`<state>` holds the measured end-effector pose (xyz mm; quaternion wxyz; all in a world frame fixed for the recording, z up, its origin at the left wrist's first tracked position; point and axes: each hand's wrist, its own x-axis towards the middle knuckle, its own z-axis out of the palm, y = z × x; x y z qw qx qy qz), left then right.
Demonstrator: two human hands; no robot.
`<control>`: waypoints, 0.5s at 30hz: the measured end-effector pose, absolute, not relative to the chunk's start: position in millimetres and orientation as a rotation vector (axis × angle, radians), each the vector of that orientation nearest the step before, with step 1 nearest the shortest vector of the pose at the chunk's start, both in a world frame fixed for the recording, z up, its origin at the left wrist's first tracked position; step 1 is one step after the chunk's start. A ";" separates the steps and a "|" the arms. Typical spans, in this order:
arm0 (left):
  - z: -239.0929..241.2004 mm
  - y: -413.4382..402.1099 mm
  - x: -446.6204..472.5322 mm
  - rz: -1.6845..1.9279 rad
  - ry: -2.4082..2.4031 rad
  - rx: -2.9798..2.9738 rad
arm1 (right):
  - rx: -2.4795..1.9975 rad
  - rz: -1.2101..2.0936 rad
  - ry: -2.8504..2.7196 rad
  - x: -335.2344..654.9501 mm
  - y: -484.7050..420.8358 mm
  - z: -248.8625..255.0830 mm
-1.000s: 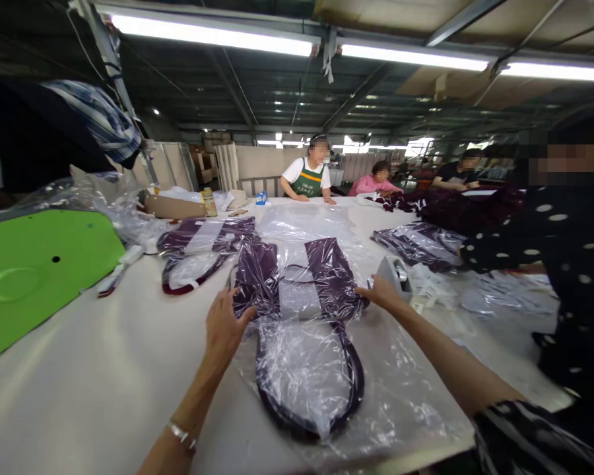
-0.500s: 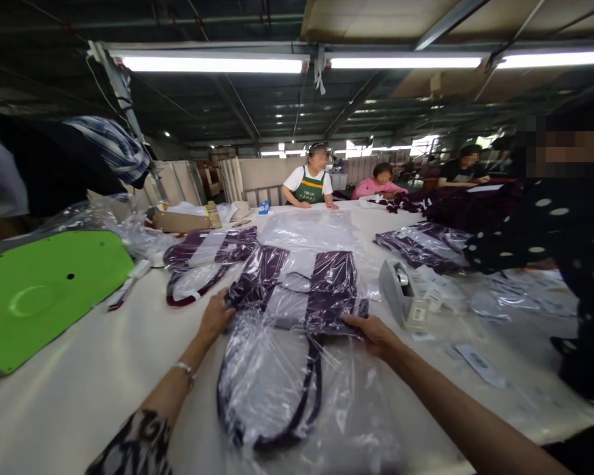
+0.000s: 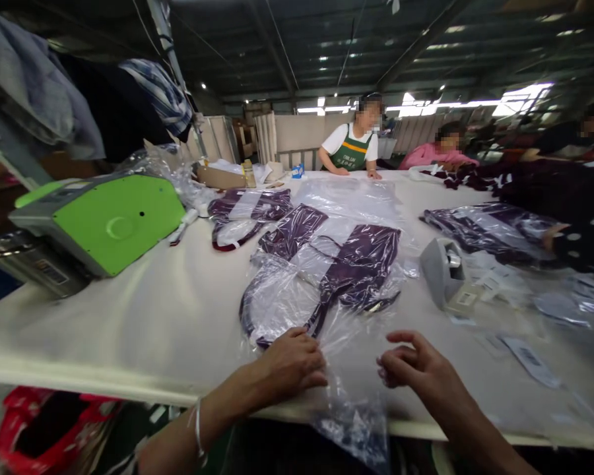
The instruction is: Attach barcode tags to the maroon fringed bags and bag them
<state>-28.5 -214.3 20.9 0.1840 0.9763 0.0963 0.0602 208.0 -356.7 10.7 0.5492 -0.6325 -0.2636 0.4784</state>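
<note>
A folded dark purple garment [image 3: 369, 254] lies on the table inside a clear plastic bag [image 3: 349, 343], with a pale strip across its middle. Its long dark strap loops toward me under the film. The bag's loose end hangs over the table's front edge. My left hand [image 3: 294, 363] is over the near part of the bag beside the strap, fingers loosely stretched; whether it touches the film is unclear. To the right of the bag's loose end, my right hand [image 3: 416, 363] is raised with its index finger apart and the others bent, nothing visible in it.
A green-sided machine [image 3: 123, 224] stands at left beside a metal canister [image 3: 54, 267]. Another bagged purple garment [image 3: 257, 204] lies behind. A grey tape dispenser [image 3: 443, 270] and labels [image 3: 529, 359] are at right. A co-worker's sleeve [image 3: 584, 241] reaches in there; other people stand across the table [image 3: 178, 316].
Both hands have left the sides of the purple garment and come back toward the table's front edge, near the bag's loose end. The view has tilted down and turned left.
</note>
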 end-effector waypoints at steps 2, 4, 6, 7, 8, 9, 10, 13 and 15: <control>22.1 -231.8 -49.8 0.219 0.364 2.679 | -1.525 1.000 -0.780 210.5 -348.5 19.5; 19.8 -242.8 -70.0 0.258 0.390 2.627 | -1.537 0.957 -0.955 213.4 -341.6 24.8; 11.3 -250.0 -84.2 0.253 0.420 2.659 | -1.555 0.943 -1.184 215.1 -336.7 25.6; 5.4 -252.3 -88.1 0.239 0.457 2.689 | -1.556 0.909 -1.319 214.9 -334.4 25.0; -0.5 -253.8 -89.8 0.232 0.509 2.715 | -1.547 0.852 -1.465 213.8 -331.8 24.3; -5.6 -254.6 -89.5 0.235 0.564 2.734 | -1.531 0.771 -1.615 211.9 -328.5 24.2; -9.2 -254.5 -87.6 0.257 0.616 2.743 | -1.513 0.671 -1.761 209.4 -324.2 25.2; -7.3 -250.2 -78.0 0.418 0.738 2.730 | -1.505 0.340 -2.071 201.4 -303.2 36.9; 2.1 -243.5 -73.3 0.556 0.858 2.626 | -1.500 0.169 -2.102 200.2 -281.5 49.4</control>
